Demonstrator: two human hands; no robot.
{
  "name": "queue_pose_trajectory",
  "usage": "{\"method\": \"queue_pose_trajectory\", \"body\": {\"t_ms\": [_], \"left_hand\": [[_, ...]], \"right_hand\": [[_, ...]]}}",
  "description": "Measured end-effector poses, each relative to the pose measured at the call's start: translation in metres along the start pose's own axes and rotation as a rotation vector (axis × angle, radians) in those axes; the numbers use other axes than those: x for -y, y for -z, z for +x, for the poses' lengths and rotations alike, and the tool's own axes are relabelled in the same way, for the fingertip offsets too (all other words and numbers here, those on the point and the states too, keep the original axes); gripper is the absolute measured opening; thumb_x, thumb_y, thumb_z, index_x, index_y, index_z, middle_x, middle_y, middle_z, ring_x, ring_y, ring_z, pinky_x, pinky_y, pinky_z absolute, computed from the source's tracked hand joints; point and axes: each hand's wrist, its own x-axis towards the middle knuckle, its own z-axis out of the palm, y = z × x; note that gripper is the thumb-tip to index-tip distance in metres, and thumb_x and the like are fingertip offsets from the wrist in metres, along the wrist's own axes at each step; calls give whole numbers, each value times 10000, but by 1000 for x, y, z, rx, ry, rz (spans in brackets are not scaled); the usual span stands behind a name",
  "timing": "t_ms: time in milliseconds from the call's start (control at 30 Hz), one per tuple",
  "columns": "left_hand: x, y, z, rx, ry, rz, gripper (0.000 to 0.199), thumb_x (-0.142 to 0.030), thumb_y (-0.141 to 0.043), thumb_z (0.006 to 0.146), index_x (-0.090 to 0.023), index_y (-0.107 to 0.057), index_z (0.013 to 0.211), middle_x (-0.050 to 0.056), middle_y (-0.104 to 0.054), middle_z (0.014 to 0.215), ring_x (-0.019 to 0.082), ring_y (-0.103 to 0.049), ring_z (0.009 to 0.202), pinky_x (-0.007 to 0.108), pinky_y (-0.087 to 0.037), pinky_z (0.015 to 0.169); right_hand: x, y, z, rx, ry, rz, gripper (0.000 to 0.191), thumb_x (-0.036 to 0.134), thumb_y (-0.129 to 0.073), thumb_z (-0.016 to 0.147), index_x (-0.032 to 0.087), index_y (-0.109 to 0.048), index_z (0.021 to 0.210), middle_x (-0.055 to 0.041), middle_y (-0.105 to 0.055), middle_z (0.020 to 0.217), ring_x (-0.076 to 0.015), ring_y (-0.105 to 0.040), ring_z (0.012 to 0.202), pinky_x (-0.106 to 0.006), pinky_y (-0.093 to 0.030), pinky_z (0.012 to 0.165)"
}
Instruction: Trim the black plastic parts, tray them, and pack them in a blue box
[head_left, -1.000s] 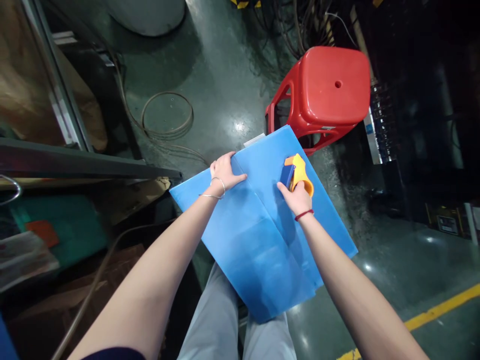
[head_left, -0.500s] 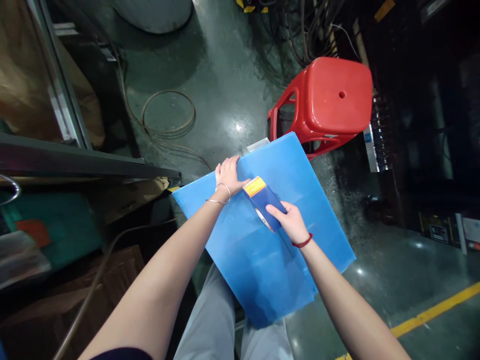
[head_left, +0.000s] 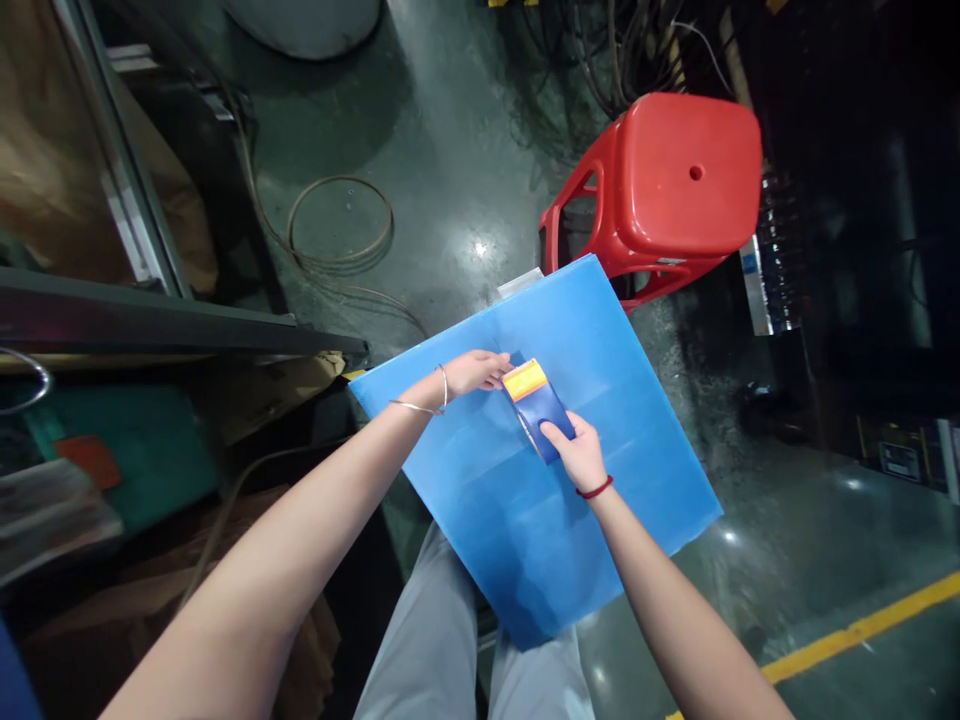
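Observation:
My right hand is wrapped round a blue tape dispenser with a yellow front end, its thumb lying along the top. The dispenser is tilted over a large blue sheet that rests across my legs. At the yellow end, the fingers of my left hand are drawn together, their tips close against the dispenser's front edge. Whatever is between those fingertips is too small to make out. Under my wrists and forearms, parts of the blue sheet are covered.
A red plastic stool stands beyond the sheet's far corner. A hose lies coiled on the floor. To the left is a dark metal frame with a green box below it. Cables lie tangled at the back.
My left hand has come off the sheet's far edge and moved to the dispenser's front, its fingers drawing together. The dispenser has shifted slightly right in my right hand's grip.

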Motion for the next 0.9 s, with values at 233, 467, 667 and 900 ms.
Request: {"method": "queue_pose_trajectory", "body": {"t_ms": [233, 467, 667, 900], "left_hand": [[-10, -5, 0, 80, -27, 4, 290, -447, -700, 752, -157, -709, 768, 23, -671, 717, 135, -580, 700, 263, -453, 702], [-13, -6, 4, 97, -47, 41, 287, -438, -677, 756, -168, -648, 663, -17, -555, 620, 124, -491, 645, 261, -424, 669], [-20, -3, -1, 99, -25, 53, 243, -372, -650, 770, -166, -637, 641, -16, -548, 615, 120, -478, 628, 271, -417, 674], [-18, 5, -6, 99, 9, 42, 207, -360, -681, 734, -172, -647, 654, -15, -559, 612, 124, -485, 620, 279, -414, 673]], "right_hand": [[10, 18, 2, 429, -152, 54, 697, 789, -749, 595, 129, -706, 814, -95, -731, 743, -237, -706, 665, -362, -577, 680], [15, 17, 7, 483, -158, 51, 725, 836, -690, 630, 120, -702, 736, -69, -690, 621, -184, -661, 594, -310, -550, 656], [19, 12, 2, 400, -141, 23, 676, 837, -689, 624, 166, -621, 670, -33, -643, 573, -171, -608, 528, -290, -499, 552], [19, 10, 2, 292, -67, -18, 600, 770, -734, 609, 201, -544, 587, 25, -559, 540, -134, -503, 505, -259, -418, 482]]}}
